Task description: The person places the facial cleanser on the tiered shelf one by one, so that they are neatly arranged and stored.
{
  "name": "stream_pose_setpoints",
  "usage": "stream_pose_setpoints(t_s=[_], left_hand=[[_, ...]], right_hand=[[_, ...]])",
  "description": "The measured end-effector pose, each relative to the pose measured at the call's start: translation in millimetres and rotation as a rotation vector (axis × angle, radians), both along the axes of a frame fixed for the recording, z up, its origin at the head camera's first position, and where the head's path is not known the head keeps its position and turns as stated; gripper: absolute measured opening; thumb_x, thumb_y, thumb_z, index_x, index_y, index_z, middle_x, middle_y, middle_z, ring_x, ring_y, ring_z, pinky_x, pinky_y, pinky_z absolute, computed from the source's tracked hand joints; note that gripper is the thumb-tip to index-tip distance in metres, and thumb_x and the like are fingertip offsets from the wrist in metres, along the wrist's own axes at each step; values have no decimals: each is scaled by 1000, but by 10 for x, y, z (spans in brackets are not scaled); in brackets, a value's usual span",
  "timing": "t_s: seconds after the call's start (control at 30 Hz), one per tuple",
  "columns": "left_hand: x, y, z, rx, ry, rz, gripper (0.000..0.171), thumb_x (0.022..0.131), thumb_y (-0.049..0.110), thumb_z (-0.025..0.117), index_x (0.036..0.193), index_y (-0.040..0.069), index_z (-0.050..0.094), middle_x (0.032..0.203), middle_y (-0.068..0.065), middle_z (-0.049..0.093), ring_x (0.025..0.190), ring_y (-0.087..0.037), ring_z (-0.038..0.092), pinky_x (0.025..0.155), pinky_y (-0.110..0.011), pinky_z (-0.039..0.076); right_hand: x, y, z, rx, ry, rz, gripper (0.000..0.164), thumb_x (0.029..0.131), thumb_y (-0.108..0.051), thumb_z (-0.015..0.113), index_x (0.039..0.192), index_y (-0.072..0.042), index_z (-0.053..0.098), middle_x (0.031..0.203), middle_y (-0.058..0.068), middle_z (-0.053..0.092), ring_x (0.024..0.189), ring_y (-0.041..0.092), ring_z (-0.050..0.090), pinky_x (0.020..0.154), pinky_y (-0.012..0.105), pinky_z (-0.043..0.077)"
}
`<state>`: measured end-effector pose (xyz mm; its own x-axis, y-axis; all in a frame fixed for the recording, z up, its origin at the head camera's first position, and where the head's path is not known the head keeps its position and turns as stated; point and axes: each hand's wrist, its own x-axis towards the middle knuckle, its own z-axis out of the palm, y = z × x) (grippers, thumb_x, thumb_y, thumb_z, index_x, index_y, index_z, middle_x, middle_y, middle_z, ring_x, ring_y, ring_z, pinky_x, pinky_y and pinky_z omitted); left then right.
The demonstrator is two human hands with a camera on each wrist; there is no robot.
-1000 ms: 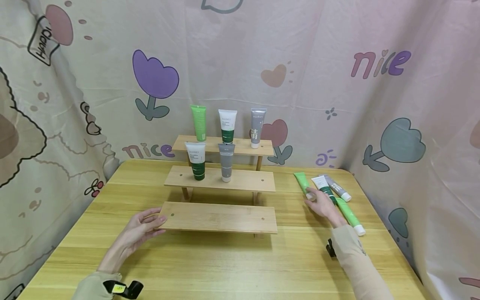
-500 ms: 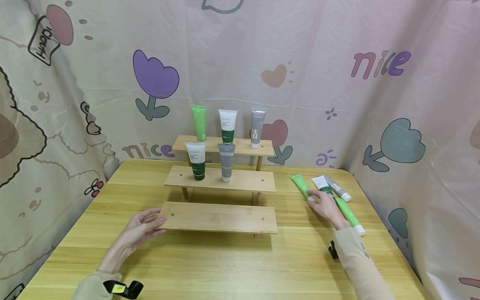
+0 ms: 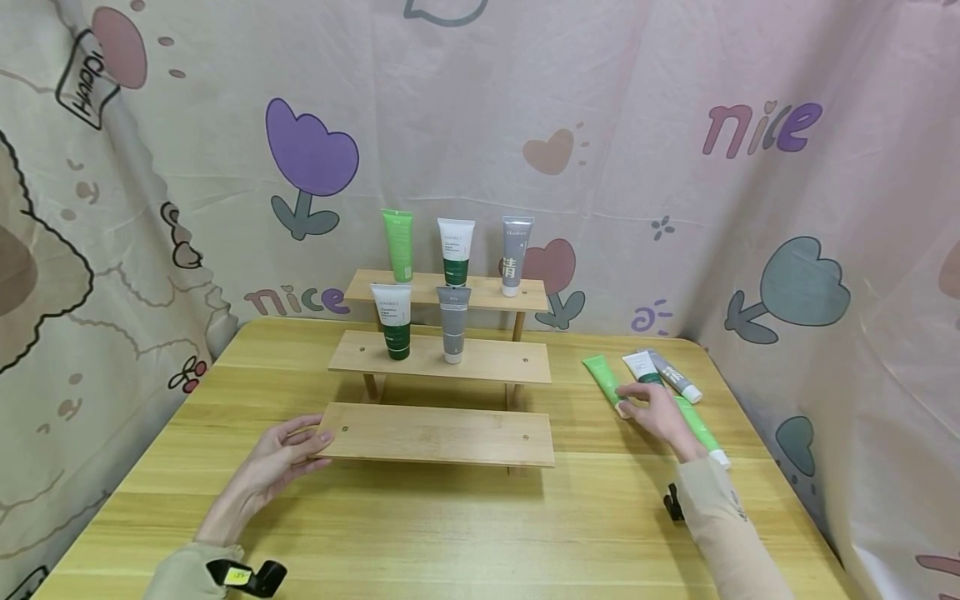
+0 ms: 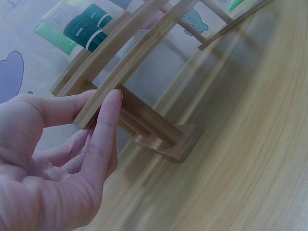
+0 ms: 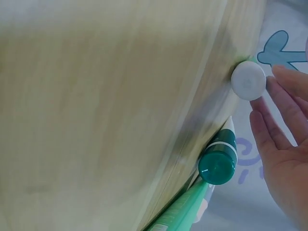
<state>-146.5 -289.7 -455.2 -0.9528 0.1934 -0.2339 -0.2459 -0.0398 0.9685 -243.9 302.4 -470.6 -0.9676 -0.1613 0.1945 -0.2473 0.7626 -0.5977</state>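
A three-tier wooden display stand (image 3: 438, 433) stands mid-table. My left hand (image 3: 281, 454) pinches the left end of its lowest board; the left wrist view shows the thumb and fingers (image 4: 107, 113) on either side of the board's edge. At the right, my right hand (image 3: 660, 412) has its fingertips at the capped end of a bright green squeeze tube (image 3: 602, 379) lying on the table. Its round white cap (image 5: 248, 80) faces the right wrist camera, beside the thumb and fingers. Close by lie a white-and-green tube (image 3: 642, 367), a grey tube (image 3: 677, 379) and another green tube (image 3: 699, 425).
On the stand's top board are an upright green tube (image 3: 399, 246), a white-and-green tube (image 3: 455, 250) and a grey tube (image 3: 515, 254). The middle board bears a white-and-green tube (image 3: 393, 321) and a grey tube (image 3: 453, 325). A patterned curtain (image 3: 600, 67) surrounds the wooden table (image 3: 420, 533).
The green tube at my right fingertips has turned slightly and shifted a little toward me. My right hand has moved slightly right and nearer. The left hand stays on the stand.
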Motion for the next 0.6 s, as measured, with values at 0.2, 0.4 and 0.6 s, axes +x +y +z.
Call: stream_pose_setpoints(t_s=[0.2, 0.4, 0.6], left_hand=[[-3, -4, -2, 2, 1, -3, 75, 101, 10, 60, 155, -12, 12, 115, 1, 55, 98, -7, 64, 91, -25, 63], [-6, -9, -10, -2, 8, -3, 76, 101, 10, 60, 155, -12, 11, 114, 2, 57, 98, -7, 65, 91, -25, 63], [-12, -8, -16, -2, 2, -2, 77, 101, 11, 60, 155, -12, 11, 116, 1, 55, 99, -7, 65, 91, -25, 63]], right_hand=[[-40, -1, -18, -43, 32, -9, 21, 90, 0, 70, 111, 6, 72, 112, 26, 72, 110, 47, 67, 102, 60, 54], [-121, -75, -49, -59, 87, -77, 29, 87, 1, 73, 114, 10, 69, 100, 24, 75, 96, 41, 72, 89, 51, 62], [-178, -117, -51, -9, 77, -145, 36, 85, -2, 74, 119, 8, 67, 97, 20, 73, 95, 37, 71, 91, 53, 59]])
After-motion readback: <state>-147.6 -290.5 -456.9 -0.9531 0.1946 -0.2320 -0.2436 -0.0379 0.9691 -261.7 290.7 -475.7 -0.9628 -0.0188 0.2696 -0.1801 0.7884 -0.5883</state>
